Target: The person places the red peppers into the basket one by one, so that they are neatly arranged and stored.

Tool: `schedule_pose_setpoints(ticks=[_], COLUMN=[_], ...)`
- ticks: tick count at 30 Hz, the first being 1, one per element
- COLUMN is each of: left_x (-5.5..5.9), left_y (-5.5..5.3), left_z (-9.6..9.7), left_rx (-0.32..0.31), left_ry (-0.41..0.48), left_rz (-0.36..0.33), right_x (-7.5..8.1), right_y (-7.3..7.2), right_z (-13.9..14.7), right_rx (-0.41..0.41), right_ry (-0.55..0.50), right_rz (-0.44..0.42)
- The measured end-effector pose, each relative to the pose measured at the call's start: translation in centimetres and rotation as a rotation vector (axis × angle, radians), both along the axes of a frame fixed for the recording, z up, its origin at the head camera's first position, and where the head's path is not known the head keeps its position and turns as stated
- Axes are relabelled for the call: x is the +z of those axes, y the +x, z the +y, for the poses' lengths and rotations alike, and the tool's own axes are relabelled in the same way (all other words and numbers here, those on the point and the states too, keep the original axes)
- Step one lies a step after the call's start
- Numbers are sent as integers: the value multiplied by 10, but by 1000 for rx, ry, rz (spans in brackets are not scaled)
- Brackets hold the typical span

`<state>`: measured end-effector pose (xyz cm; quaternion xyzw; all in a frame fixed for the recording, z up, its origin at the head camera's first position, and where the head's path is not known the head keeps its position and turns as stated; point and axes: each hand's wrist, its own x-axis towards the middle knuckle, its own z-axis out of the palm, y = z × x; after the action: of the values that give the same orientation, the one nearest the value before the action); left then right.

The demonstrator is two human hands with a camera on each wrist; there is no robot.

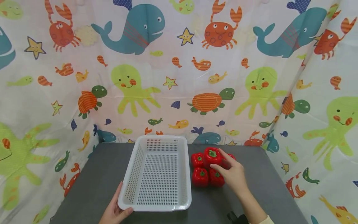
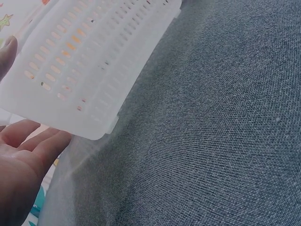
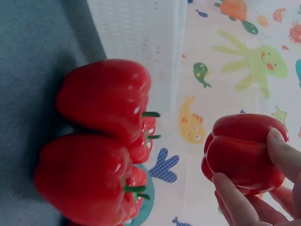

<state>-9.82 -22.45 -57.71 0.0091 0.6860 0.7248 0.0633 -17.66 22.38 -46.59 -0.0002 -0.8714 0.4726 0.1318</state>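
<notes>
My right hand (image 1: 233,174) holds a red bell pepper (image 1: 212,156) between thumb and fingers, raised above other peppers. In the right wrist view this bell pepper (image 3: 244,153) hangs apart from the group, its stem out of sight there. Several more red bell peppers with green stems, one of them the front-left pepper (image 1: 199,177), stand close together on the table; my hand partly hides some. My left hand (image 1: 114,210) grips the near-left corner of a white plastic basket (image 1: 189,186), thumb at the front rim and fingers along the left side. The basket holds nothing.
The dark grey table (image 1: 98,177) carries the basket at its middle and the peppers just right of it. A sea-animal patterned curtain (image 1: 173,102) encloses the back and sides. A small black object (image 1: 237,217) shows beside my right forearm.
</notes>
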Motion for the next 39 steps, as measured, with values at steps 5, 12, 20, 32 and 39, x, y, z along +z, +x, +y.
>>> schedule_pose_setpoints(ticks=[5,12,20,32,39], left_x=[0,1,1,-3,-1], left_y=[-1,-2,-2,0,-1], left_z=[0,0,2,-6,-1], left_rx=[5,-4,10,-78,-28], left_ry=[-10,5,2,87,60], left_rz=[5,-7,-6,-63,-32], right_x=[2,6,10,12,16], right_y=[-9,-18,-28,-48,-64], right_z=[-9,-25,-43,-72,-93], right_rx=[22,51,65,117,150], right_ry=[-26,-75,-89,-159,-197], right_rz=[-5,-18,-25,-15,-9])
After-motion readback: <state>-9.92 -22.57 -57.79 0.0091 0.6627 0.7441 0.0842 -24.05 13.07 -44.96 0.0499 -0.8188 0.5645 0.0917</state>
